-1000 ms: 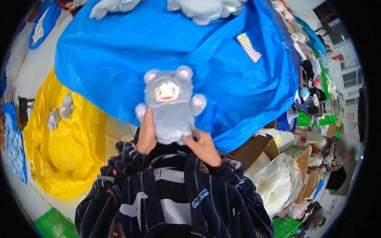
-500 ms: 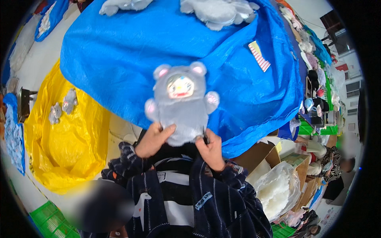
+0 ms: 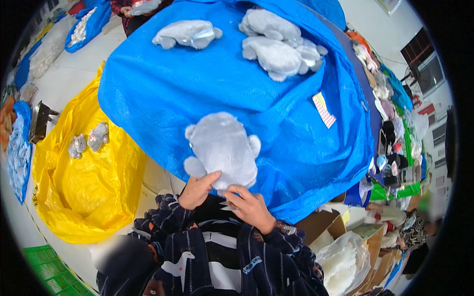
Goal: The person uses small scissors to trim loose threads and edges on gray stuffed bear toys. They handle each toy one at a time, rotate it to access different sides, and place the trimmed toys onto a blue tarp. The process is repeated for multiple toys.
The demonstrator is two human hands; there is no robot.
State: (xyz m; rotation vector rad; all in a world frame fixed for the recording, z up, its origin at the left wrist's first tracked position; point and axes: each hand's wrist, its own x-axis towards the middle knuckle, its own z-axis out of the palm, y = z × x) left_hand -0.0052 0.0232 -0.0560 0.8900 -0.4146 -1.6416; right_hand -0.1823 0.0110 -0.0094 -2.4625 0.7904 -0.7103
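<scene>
A grey plush bear (image 3: 221, 145) is held up in front of me, its plain back showing and its face hidden. My left hand (image 3: 198, 190) is closed on its lower left edge, thumb on top. At the lower edge, the fingers of my right hand (image 3: 252, 209) pinch together against the fur. A small pale pointed piece (image 3: 230, 205) sticks out beneath those fingers, too small to name. Farther off on the blue sheet lie more grey plush toys (image 3: 190, 34), with a few bunched together (image 3: 276, 54) at the far right.
A card strip (image 3: 324, 110) lies on the blue sheet (image 3: 148, 98). Left of it, a yellow sack (image 3: 94, 192) holds two small grey plush toys (image 3: 98, 136). An open cardboard box (image 3: 328, 224) and a clear bag of white stuffing (image 3: 343, 264) stand at right. Another person's hand (image 3: 126, 11) shows at the top.
The plush bear has been turned from its face side to its back. My right hand has moved inward along its lower edge. The view has shifted, showing more toys on the far side.
</scene>
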